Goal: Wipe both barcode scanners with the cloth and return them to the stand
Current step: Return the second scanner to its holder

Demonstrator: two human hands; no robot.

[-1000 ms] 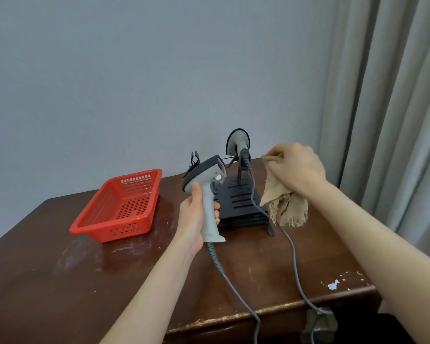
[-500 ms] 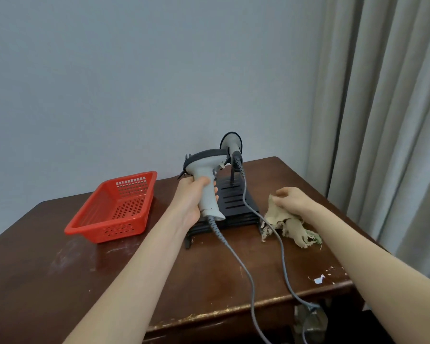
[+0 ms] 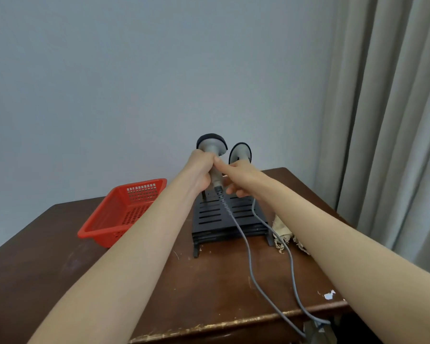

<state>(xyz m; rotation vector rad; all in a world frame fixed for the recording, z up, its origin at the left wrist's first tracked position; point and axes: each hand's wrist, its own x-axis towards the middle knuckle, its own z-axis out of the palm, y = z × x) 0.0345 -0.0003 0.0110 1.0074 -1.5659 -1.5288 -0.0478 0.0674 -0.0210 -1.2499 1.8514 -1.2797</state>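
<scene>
My left hand (image 3: 201, 173) grips the handle of a grey barcode scanner (image 3: 212, 145), holding it upright over the left side of the black slotted stand (image 3: 219, 219). My right hand (image 3: 241, 178) reaches in beside it, thumb touching the handle, fingers spread, holding nothing. A second scanner (image 3: 240, 152) sits on the stand's right side, partly hidden behind my right hand. The beige frayed cloth (image 3: 282, 232) lies on the table just right of the stand, partly under my right forearm. Two grey cables (image 3: 248, 256) trail from the scanners over the table's front edge.
A red perforated plastic basket (image 3: 124, 211) stands left of the stand on the dark wooden table (image 3: 60, 281). A grey curtain (image 3: 392, 120) hangs to the right and a plain wall stands behind. White paint chips mark the table's front right corner.
My right hand let go of the cloth, which lies by the stand, and moved to the scanner. My left hand carried the scanner back and up over the stand.
</scene>
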